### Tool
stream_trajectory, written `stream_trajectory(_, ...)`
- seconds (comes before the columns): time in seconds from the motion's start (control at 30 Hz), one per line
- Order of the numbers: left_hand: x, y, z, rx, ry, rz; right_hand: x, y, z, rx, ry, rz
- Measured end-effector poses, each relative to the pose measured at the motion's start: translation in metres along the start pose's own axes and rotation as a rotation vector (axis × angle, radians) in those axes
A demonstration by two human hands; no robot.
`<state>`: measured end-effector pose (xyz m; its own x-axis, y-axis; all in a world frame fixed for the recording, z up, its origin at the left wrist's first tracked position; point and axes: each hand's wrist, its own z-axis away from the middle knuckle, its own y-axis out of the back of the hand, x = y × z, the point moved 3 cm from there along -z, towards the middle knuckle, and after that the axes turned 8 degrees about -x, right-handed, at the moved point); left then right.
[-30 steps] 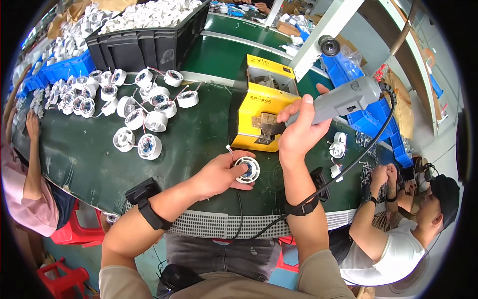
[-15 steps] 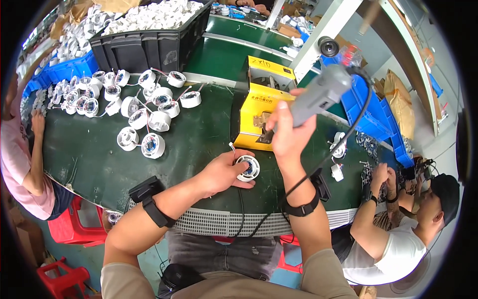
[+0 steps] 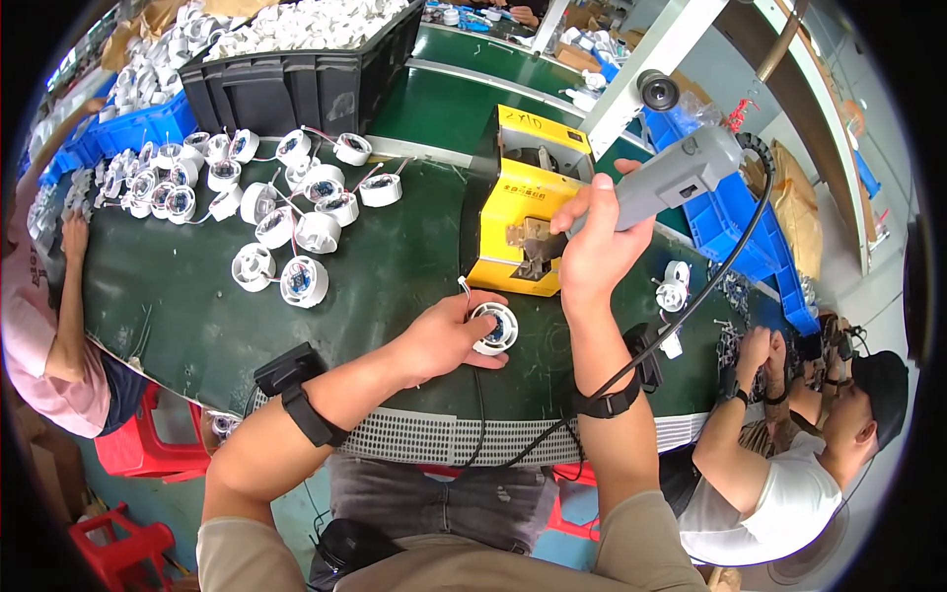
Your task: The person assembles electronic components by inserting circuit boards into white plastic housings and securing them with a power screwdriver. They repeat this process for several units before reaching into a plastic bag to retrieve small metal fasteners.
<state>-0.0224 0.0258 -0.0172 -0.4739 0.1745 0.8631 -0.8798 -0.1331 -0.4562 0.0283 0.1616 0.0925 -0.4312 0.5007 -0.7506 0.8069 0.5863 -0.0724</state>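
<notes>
My left hand (image 3: 444, 335) is closed on a round white housing (image 3: 511, 333), thumb over its rim, just above the green work surface. Inside it a blue circuit board (image 3: 496, 323) shows, partly under the thumb. A thin wire with a small white connector (image 3: 464, 284) sticks up beside it. In my right hand (image 3: 604, 242) is a grey electric screwdriver (image 3: 679, 178), tilted with its thick cabled end up to the right. Its lower end points at the metal front of a yellow screw feeder (image 3: 528, 187); I cannot tell whether they touch.
Several wired white housings (image 3: 301, 281) lie to the left. Behind them stand a black crate (image 3: 286, 104) of white parts and a blue bin (image 3: 163, 128). Blue trays (image 3: 730, 232) lean at the right. A black cable (image 3: 725, 271) crosses my right forearm. Co-workers sit on both sides.
My right hand has moved a little to the right with the screwdriver, which now lies more level. My left hand and the housing stay nearly in place. At far left, a co-worker's arm reaches toward the blue bin.
</notes>
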Motion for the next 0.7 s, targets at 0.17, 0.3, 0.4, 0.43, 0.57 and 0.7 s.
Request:
stream_trajectory(0.17,0.000,-0.001,0.000,0.005,-0.003,-0.006,0.000,-0.002,0.001,-0.013,-0.027,0.000)
stream_trajectory(0.3,-0.002,0.001,-0.002,0.042,-0.038,-0.007,-0.006,0.000,0.013,-0.048,-0.103,-0.054)
stream_trajectory(0.4,-0.005,0.003,-0.002,0.068,-0.057,-0.025,-0.018,0.002,0.031,-0.052,-0.099,-0.190)
stream_trajectory(0.43,-0.006,0.004,-0.002,0.078,-0.066,-0.035,-0.022,0.002,0.040,-0.067,-0.130,-0.211)
stream_trajectory(0.57,-0.002,0.000,-0.002,0.060,-0.050,-0.069,-0.028,-0.001,0.058,-0.125,-0.125,-0.247)
stream_trajectory(0.7,-0.003,0.000,-0.001,0.078,-0.092,-0.042,-0.021,-0.004,0.064,-0.135,-0.138,-0.263)
